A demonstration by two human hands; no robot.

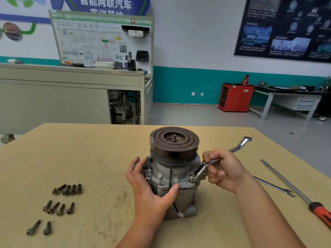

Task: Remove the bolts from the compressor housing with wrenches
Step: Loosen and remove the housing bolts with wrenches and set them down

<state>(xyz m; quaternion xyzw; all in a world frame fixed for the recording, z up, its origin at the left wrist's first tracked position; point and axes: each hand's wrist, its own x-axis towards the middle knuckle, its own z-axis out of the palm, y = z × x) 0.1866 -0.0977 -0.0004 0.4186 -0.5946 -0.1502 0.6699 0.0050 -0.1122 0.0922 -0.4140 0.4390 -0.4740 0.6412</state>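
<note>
A grey metal compressor [174,169] stands upright on the wooden table, its dark grooved pulley [174,141] on top. My left hand [148,187] grips the housing from the left, thumb across its front. My right hand [224,170] holds a chrome offset ring wrench [236,148] at mid-shaft. The wrench's ring end [192,176] sits over a bolt on the housing's right flange. Several removed bolts [67,189] lie on the table to the left, in three loose groups.
A second chrome open-end wrench [275,187] lies on the table right of my right forearm. A long screwdriver with a red and black handle [318,212] lies farther right, near the table's edge. Workbenches and a red cabinet [235,97] stand in the background.
</note>
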